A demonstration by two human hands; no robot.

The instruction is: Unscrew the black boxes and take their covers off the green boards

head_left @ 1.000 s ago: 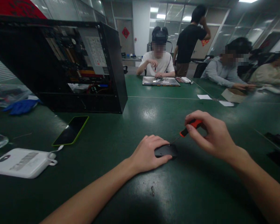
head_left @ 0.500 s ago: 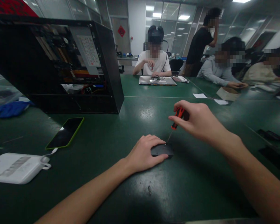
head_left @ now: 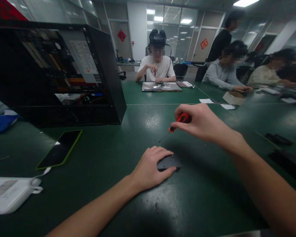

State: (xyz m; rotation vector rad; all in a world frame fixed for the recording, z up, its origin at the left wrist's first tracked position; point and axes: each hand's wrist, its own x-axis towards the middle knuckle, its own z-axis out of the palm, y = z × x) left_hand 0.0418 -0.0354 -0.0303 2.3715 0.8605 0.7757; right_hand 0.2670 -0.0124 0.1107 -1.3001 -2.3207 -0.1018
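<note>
A small dark grey block-shaped part [head_left: 169, 162] lies on the green table, and my left hand [head_left: 155, 168] grips it between thumb and fingers. Its exact kind cannot be made out; small dots that look like screws or holes show on its top. Above and beyond it, my right hand [head_left: 199, 123] is closed around a red and black screwdriver [head_left: 184, 118]. The screwdriver's thin shaft slants down to the left, its tip apart from the grey part and past my left fingers.
An opened black computer case [head_left: 106, 75] stands at the left. Nearer are a phone with a green edge [head_left: 61, 148] and a white power bank [head_left: 13, 194] with a cable. Dark parts [head_left: 286, 161] lie right. Across the table a person [head_left: 156, 67] works on a flat panel [head_left: 162, 87].
The screwdriver tip has lifted off the grey part and swung left, its handle now more tilted. My left hand keeps its hold. The view has shifted slightly to the right.
</note>
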